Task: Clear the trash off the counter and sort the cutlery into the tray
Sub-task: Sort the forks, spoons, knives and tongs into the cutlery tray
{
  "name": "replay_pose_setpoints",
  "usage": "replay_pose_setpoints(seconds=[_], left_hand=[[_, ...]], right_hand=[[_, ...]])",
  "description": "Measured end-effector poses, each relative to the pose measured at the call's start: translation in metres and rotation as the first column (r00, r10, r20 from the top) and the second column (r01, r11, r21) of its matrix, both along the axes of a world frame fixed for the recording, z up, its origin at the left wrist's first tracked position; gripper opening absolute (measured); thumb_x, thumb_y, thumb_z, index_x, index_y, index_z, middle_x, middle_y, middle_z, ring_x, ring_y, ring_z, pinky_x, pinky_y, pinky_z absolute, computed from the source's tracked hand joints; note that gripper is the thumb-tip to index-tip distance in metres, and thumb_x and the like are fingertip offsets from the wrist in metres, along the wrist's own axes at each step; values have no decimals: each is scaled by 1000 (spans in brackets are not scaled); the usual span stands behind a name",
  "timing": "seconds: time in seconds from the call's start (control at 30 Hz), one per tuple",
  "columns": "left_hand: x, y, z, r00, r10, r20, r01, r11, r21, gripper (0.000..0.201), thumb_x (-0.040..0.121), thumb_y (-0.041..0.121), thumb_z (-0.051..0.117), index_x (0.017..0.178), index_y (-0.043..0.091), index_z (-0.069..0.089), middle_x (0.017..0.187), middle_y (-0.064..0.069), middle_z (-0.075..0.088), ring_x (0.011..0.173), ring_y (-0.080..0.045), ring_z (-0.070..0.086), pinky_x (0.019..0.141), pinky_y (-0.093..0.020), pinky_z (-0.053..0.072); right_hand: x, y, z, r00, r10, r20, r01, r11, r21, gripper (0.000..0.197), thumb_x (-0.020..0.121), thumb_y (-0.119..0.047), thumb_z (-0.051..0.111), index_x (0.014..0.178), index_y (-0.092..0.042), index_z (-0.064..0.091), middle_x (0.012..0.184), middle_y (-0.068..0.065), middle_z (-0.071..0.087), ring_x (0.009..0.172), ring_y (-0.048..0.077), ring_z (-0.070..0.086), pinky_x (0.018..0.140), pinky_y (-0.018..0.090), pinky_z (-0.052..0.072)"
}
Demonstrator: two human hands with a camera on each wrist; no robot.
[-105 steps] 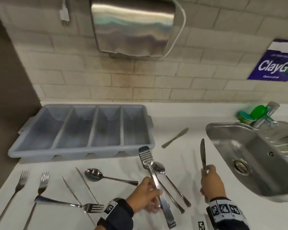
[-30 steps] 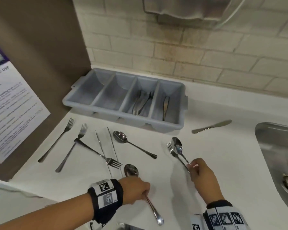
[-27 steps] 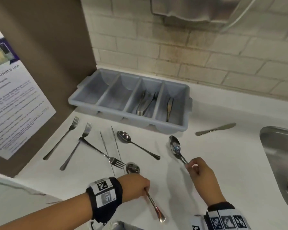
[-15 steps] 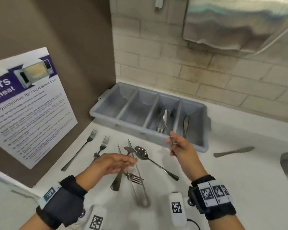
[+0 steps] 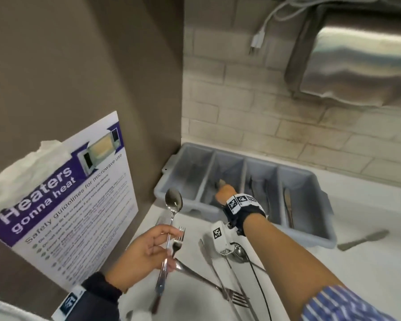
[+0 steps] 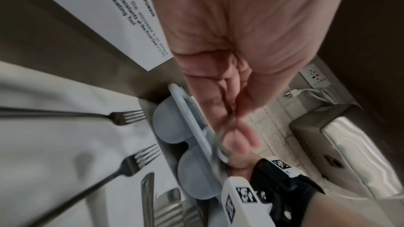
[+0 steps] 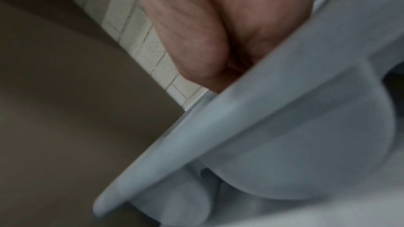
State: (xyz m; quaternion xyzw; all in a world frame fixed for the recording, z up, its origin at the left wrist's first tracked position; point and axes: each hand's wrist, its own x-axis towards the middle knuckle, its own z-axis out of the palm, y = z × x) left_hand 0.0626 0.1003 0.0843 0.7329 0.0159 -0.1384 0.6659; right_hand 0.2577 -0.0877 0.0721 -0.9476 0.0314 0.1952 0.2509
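Reaching into the grey cutlery tray [image 5: 320,232], second compartment from its left end: right hand [image 5: 223,193], apparently placing a spoon; grip hidden by the wrist, so cannot tell whether holding or released. Pinched upright by its handle in the left hand [image 5: 146,253], bowl up: a spoon [image 5: 173,202], just short of the tray's near-left corner, probably queued for that compartment. Lying loose on the tabletop [image 5: 368,269] before the tray: forks, tongs, another spoon; off its right end, a butter knife [image 5: 362,239].
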Motion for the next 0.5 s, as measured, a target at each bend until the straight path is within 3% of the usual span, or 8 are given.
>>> replay_pose_setpoints(seconds=[0.1,0.17,0.27,0.3,0.37,0.43,0.47,0.5], left_hand=[[18,4,5,993,59,105,-62,998,30,44,90,-16,40,104,23,53,109,-5,71,47,-7,50,51,-17,49],[36,-2,10,981,99,165,-108,993,49,46,93,-11,38,107,30,53,108,-2,69,44,1,46,46,-9,42],[70,-23,19,961,74,267,-135,966,219,41,95,-5,36,125,20,50,107,2,64,64,9,58,57,1,43],[85,-33,19,956,43,290,-135,943,304,41,96,-3,35,131,15,47,111,-1,63,78,4,60,67,-1,46],[122,-55,11,961,-64,268,-79,868,490,45,95,-4,35,138,7,41,128,-11,58,107,-26,60,93,-26,49],[157,-81,-4,967,-197,164,42,755,655,48,91,-6,36,138,3,39,138,-21,49,125,-35,49,107,-38,40],[171,-94,-12,963,-243,113,88,686,722,48,89,-6,37,136,3,42,136,-24,49,125,-37,49,107,-40,40],[182,-105,-21,957,-282,72,122,612,781,45,88,-4,38,132,2,45,131,-25,53,121,-39,51,104,-42,44]], right_hand=[[-6,-2,-6,997,4,73,-8,999,52,38,91,-4,46,128,3,50,135,21,52,125,33,49,103,33,39],[-22,-8,-3,963,-68,262,8,975,223,40,86,5,47,125,1,55,131,18,57,121,30,53,102,30,41],[-64,-33,4,805,-174,567,-62,926,373,35,78,13,48,103,-4,66,107,12,66,102,23,60,93,28,45],[-82,-45,3,772,-182,609,-67,929,363,29,79,10,50,97,-8,66,96,5,65,91,16,59,87,21,45],[-117,-67,-2,788,-156,595,-46,950,310,18,85,-2,52,91,-16,62,80,-8,58,70,-1,51,68,7,40],[-142,-87,-20,849,-123,514,0,973,233,15,86,-8,51,93,-19,59,71,-7,58,54,-3,46,56,8,38],[-152,-98,-32,879,-112,463,26,982,188,18,86,-8,51,98,-20,59,75,-4,61,55,-3,47,59,13,42],[-160,-107,-44,907,-97,410,44,990,136,24,86,-8,50,105,-20,59,87,-1,65,64,-3,51,68,19,48]])
